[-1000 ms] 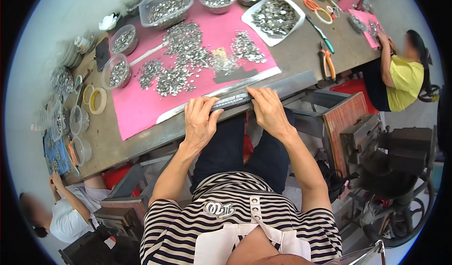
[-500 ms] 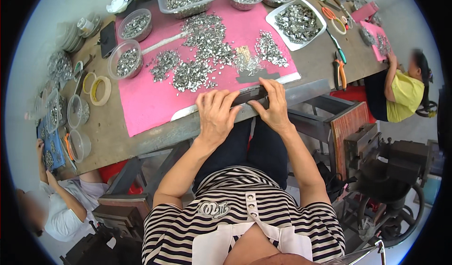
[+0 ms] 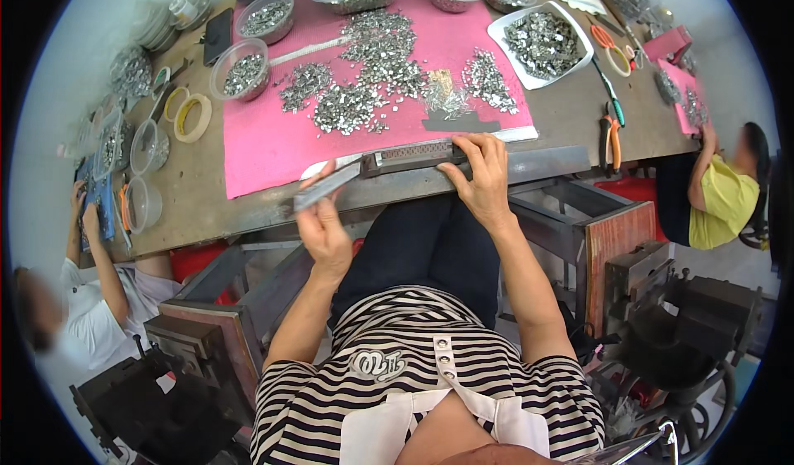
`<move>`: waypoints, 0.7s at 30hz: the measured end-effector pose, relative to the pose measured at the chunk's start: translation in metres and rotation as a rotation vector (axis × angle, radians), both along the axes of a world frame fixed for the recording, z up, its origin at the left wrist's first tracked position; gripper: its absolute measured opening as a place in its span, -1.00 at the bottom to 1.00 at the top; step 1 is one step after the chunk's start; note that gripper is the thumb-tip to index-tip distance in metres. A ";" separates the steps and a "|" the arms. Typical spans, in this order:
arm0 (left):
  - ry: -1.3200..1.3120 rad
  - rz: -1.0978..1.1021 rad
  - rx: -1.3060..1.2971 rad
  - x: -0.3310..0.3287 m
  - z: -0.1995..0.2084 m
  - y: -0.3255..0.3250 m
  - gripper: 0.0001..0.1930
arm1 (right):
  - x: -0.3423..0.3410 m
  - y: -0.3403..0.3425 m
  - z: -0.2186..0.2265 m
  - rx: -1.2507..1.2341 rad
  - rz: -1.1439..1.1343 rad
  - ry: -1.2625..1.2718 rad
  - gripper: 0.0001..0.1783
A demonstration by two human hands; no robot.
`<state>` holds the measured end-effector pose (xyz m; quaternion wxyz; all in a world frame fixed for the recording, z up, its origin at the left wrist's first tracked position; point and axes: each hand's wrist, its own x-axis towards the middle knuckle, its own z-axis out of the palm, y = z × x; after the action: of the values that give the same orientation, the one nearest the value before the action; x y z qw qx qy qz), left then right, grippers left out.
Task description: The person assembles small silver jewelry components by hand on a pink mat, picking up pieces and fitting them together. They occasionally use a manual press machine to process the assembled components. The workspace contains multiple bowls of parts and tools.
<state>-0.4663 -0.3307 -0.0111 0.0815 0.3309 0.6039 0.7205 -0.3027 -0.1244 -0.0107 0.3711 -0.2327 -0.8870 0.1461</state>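
A long dark metal jig point(image 3: 411, 156) lies at the table's front edge, with a row of small pieces or slots along its face. Its hinged metal bar point(image 3: 332, 186) is swung out to the left. My left hand point(image 3: 325, 238) grips this bar near its outer end, thumb below and fingers behind, slightly blurred. With thumb and fingers, my right hand point(image 3: 482, 180) pinches the jig's right end. Just beyond lies a dark grey flat strip point(image 3: 461, 124) on the pink mat point(image 3: 273, 155). Silvery small metal pieces point(image 3: 347, 108) are heaped on the mat, beside thin pins point(image 3: 447, 101).
Clear plastic tubs point(image 3: 241, 68) and a white dish point(image 3: 542, 45) of metal pieces stand around the mat. Tape rolls point(image 3: 193, 119) lie left; orange-handled pliers point(image 3: 610, 144) lie right. Two people sit at the table's sides, one in a yellow top point(image 3: 726, 205), near dark machines point(image 3: 703, 316).
My left hand has moved left and down, swinging the jig's bar open and exposing the row inside. My right hand remains on the jig's right end. The view has shifted slightly.
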 end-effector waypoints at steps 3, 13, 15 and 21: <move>-0.565 -0.100 -0.054 -0.013 0.015 -0.023 -0.64 | 0.001 -0.001 0.000 0.015 -0.013 -0.011 -0.43; 0.570 -0.025 -0.451 0.002 0.022 0.028 -0.53 | 0.002 -0.001 0.009 -0.030 -0.007 -0.012 -0.50; 0.803 0.065 -0.463 -0.007 0.013 0.045 -0.43 | 0.004 0.004 0.017 -0.063 0.018 -0.032 -0.57; 0.804 0.087 -0.441 -0.014 -0.002 0.053 -0.37 | -0.007 0.022 0.024 0.187 0.135 -0.107 -0.79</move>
<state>-0.4804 -0.2775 -0.0126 -0.1213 0.5331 0.7400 0.3918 -0.3095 -0.1027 0.0130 0.3325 -0.1441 -0.9290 0.0746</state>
